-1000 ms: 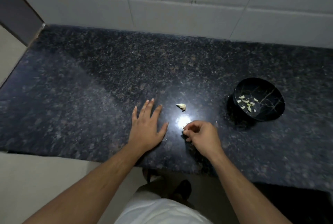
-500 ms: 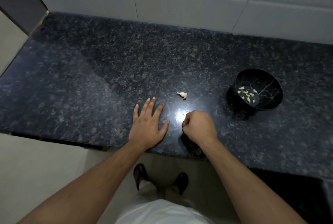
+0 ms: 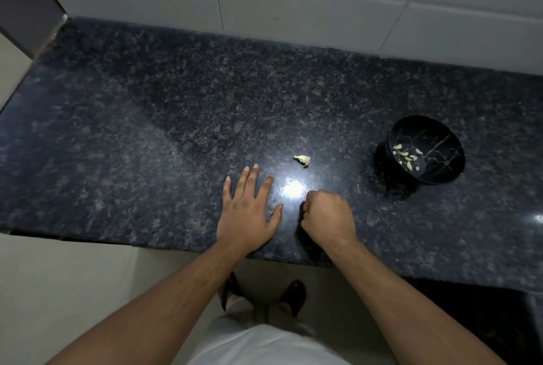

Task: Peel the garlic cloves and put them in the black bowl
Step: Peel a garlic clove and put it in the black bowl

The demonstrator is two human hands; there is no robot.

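Note:
A small pale piece of garlic lies alone on the dark granite counter, just beyond my hands. My left hand lies flat on the counter with its fingers spread. My right hand rests beside it as a closed fist, knuckles up, and nothing shows between its fingers. The black bowl with thin gold veins stands to the right, well apart from both hands. Several peeled cloves lie in its left half.
A white tiled wall runs along the back of the counter. The counter's front edge passes just under my wrists, with pale floor and my feet below. A bright light reflection shines between my hands.
My right hand's fingers have curled from a loose pinch into a tight fist. The view has tilted down and pulled back. My left hand has stayed flat.

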